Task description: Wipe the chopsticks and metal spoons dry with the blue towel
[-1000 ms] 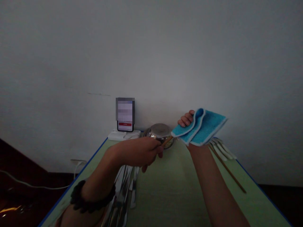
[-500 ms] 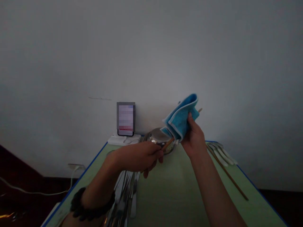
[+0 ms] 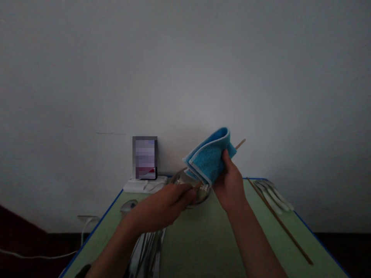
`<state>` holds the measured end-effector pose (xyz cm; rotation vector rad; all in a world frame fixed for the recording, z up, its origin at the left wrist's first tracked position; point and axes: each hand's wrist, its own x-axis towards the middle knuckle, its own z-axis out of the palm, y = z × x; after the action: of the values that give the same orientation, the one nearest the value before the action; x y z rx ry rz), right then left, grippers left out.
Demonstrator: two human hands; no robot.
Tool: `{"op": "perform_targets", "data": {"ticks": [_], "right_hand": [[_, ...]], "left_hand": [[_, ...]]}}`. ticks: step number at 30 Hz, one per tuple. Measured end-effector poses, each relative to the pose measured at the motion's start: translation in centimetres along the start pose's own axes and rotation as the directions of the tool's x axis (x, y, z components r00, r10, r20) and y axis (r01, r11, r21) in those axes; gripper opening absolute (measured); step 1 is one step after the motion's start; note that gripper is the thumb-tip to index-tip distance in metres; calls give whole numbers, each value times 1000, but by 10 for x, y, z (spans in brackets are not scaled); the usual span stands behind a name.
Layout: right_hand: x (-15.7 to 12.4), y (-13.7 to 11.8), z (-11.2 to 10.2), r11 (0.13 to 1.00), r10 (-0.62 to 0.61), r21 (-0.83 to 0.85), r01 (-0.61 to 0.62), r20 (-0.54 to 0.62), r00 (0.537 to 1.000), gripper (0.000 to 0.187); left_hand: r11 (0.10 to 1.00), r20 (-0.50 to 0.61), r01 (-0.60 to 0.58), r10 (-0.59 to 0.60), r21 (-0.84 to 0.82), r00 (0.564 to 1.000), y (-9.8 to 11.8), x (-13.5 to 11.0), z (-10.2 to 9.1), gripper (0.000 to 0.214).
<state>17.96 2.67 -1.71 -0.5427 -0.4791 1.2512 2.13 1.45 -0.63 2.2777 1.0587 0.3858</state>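
Above the far half of the green table [image 3: 203, 239], your right hand [image 3: 230, 187] is closed around a folded blue cloth [image 3: 207, 158], thumb pressed on its near face, and the cloth is wrapped about a wooden chopstick [image 3: 240, 144] whose far tip pokes out up and to the right. Your left hand [image 3: 166, 204] is curled shut on the near end of that same chopstick, just in front of a metal bowl [image 3: 188, 185] that sits at the table's far edge. Under your left forearm lies a bundle of metal cutlery [image 3: 147, 251]. To the right, 1 more chopstick [image 3: 279, 222] lies on the table beside some white-handled utensils [image 3: 274, 191]. At the back left, a phone [image 3: 145, 158] stands against the wall on a white base [image 3: 145, 185].
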Motion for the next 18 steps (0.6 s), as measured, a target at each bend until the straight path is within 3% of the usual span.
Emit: {"op": "perform_targets", "data": {"ticks": [3,12,18], "right_hand": [[0,1,1,998,3,58,-2,-26,1000,32],[-3,-1,3,993,98,71,-94,-65,993,38],[-4,1,-1,996,88,15,-87,-88,992,31]], "left_hand": [[1000,-179,10,-6,22,984,2,9,3,31],[993,-163,107,-115,-57,980,-3,10,8,27],[991,-191,66,-87,-116,978,-3,8,15,21]]}}
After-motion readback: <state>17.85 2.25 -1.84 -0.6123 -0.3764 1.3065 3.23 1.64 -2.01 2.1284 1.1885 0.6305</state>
